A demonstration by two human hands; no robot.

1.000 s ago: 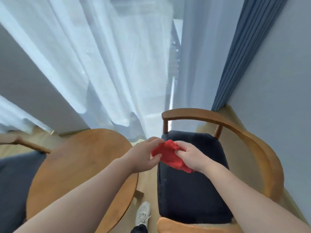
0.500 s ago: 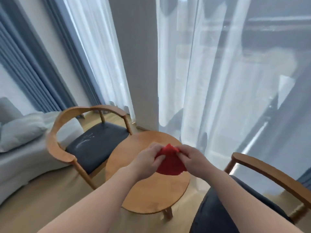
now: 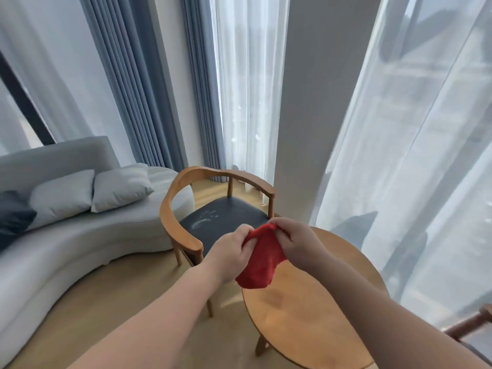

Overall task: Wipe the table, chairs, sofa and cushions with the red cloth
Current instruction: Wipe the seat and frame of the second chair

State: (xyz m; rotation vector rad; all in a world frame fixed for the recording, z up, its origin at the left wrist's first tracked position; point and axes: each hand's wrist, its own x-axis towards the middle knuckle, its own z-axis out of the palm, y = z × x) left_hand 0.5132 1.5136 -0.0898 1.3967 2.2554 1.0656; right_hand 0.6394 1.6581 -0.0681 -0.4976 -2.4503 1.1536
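Observation:
Both my hands hold the red cloth (image 3: 259, 261) in the air over the near edge of the round wooden table (image 3: 300, 312). My left hand (image 3: 230, 253) pinches its left top edge and my right hand (image 3: 298, 242) pinches its right top edge, so the cloth hangs bunched between them. Behind the cloth stands a wooden armchair (image 3: 181, 198) with a dark seat (image 3: 221, 215) that carries pale smears. To the left lies a curved grey sofa (image 3: 80, 235) with two grey cushions (image 3: 64, 193) (image 3: 121, 186) and a dark cushion (image 3: 13, 215).
Sheer white curtains (image 3: 415, 155) hang right behind the table, and blue drapes (image 3: 138, 83) hang behind the sofa. A grey pillar (image 3: 314, 102) rises between the windows. The arm of a second wooden chair (image 3: 471, 323) shows at the right edge. Wooden floor (image 3: 101, 310) lies between sofa and table.
The view has swung left, from the right-hand chair past the table to the left chair and sofa. Both hands kept hold of the red cloth, which now hangs lower.

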